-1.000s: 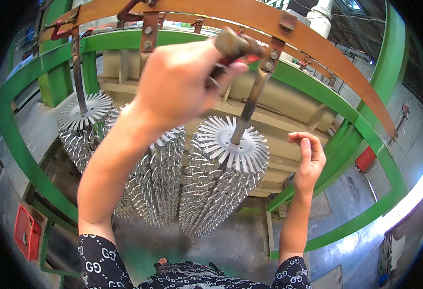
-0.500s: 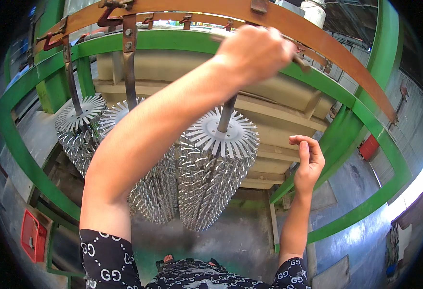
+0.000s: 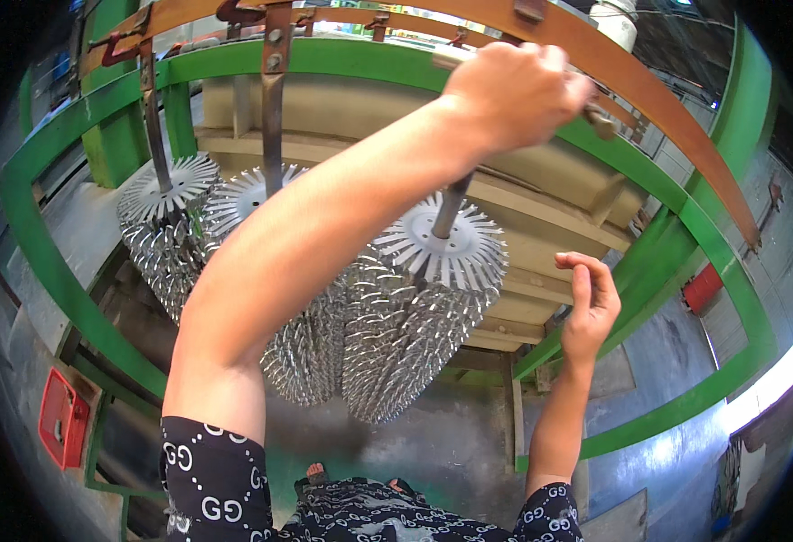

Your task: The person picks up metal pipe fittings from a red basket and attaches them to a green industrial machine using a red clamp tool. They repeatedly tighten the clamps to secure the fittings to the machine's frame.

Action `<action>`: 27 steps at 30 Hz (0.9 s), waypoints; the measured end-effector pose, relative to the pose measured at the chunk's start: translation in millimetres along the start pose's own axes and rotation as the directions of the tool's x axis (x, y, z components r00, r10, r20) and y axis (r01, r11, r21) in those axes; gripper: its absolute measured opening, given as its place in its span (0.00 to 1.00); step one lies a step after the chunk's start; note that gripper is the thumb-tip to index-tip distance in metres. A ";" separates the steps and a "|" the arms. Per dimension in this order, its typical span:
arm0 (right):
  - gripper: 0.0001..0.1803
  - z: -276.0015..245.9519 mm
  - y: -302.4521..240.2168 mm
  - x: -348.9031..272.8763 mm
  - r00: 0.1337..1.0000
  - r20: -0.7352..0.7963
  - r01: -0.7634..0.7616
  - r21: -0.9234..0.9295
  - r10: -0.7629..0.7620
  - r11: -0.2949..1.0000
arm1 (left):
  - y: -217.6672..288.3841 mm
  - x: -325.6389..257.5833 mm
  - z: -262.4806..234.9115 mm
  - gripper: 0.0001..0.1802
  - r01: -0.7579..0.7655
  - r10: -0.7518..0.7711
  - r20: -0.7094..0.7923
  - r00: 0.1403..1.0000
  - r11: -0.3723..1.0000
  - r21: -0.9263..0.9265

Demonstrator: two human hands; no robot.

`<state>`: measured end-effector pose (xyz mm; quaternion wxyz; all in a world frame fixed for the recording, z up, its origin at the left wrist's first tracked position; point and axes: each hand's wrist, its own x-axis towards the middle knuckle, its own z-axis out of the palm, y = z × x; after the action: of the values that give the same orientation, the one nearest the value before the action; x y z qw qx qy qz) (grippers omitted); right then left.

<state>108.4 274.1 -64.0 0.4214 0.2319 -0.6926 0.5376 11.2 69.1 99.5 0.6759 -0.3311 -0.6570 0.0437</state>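
My left hand (image 3: 514, 98), its arm stretched across the view, is closed around a clamp at the orange overhead rail. The hand hides most of it; the clamp's metal end (image 3: 601, 124) sticks out at the right. Below hangs a metal rod (image 3: 452, 206), fixed through a slotted silver disc (image 3: 439, 240). Under that disc is a bundle of shiny metal pieces (image 3: 410, 343), packed in tiers. My right hand (image 3: 591, 303) is raised at the right, away from the bundles, with fingers loosely curled and nothing visible in them.
Two similar discs (image 3: 172, 188) with bundles hang at left, partly behind my arm. A red clamp (image 3: 125, 43) grips the orange rail (image 3: 654, 90). A green frame (image 3: 347, 56) curves around. A red tray (image 3: 62, 417) sits lower left; a red container (image 3: 702, 289) stands at right.
The view has shifted a little, so rail and bundles appear farther right and higher. My left hand keeps its grip at the rail; my right hand stays raised, still curled.
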 end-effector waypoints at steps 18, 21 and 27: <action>0.12 6.7 6.3 -0.1 0.998 0.004 0.067 -0.178 -0.067 0.982 | -23.2 -6.5 5.6 0.08 -0.012 -0.004 -0.075 0.997 0.976 -0.215; 0.12 5.8 10.9 1.5 0.998 0.008 0.067 -0.185 -0.067 0.980 | -30.1 -11.6 1.2 0.07 -0.003 -0.063 -0.227 0.972 0.960 -0.280; 0.13 19.9 16.9 12.5 0.996 0.037 0.087 -0.150 -0.083 0.985 | -41.8 -13.6 -7.3 0.07 0.044 -0.125 -0.293 0.948 0.962 -0.270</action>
<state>82.0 262.3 -64.1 0.4497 0.2368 -0.7273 0.4612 0.4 27.1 109.5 0.7217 -0.3909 -0.5576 -0.1242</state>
